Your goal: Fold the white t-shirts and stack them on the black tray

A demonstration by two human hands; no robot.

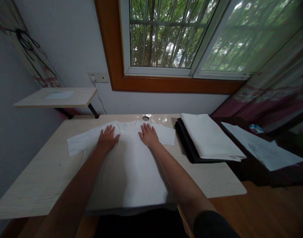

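Note:
A white T-shirt (131,168) lies spread out on the pale wooden desk (42,165), its collar toward the wall and its short sleeves out to both sides. The hem reaches the desk's front edge, near my body. My left hand (108,137) rests flat on the shirt just left of the collar, fingers spread. On the other side of the collar, my right hand (148,134) also lies flat on the fabric, with its fingers stretched out. Neither hand grips the cloth.
Folded white cloth (210,135) sits on folded black cloth (187,145) at the desk's right. A raised shelf (79,96) stands at the back left. Behind are a window, a wall socket (98,77) with a cable, and a cable hole (145,118). Papers (260,145) lie farther right.

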